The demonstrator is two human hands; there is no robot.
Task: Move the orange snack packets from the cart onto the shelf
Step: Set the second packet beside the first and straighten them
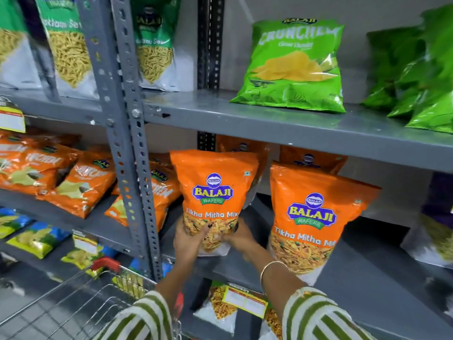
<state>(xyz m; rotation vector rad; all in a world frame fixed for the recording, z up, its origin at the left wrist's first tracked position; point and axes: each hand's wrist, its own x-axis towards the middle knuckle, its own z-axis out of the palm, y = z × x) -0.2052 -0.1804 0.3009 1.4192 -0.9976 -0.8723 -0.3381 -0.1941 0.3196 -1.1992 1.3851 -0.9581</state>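
Orange packet (213,192) clamped by left hand (190,239), right hand (241,238) | second packet (316,217) beside | grey upright (132,153) left

Held packet (212,192): orange, blue-and-yellow logo, green band, white base. Second packet (316,212) beside it: same colours. Shelf (282,123): grey. Chip bag (294,67) above: bright green, yellow chips printed. Sleeves (321,317): white with olive-green stripes. Bangle (269,266): gold. Cart (73,298): silver wire, red handle.
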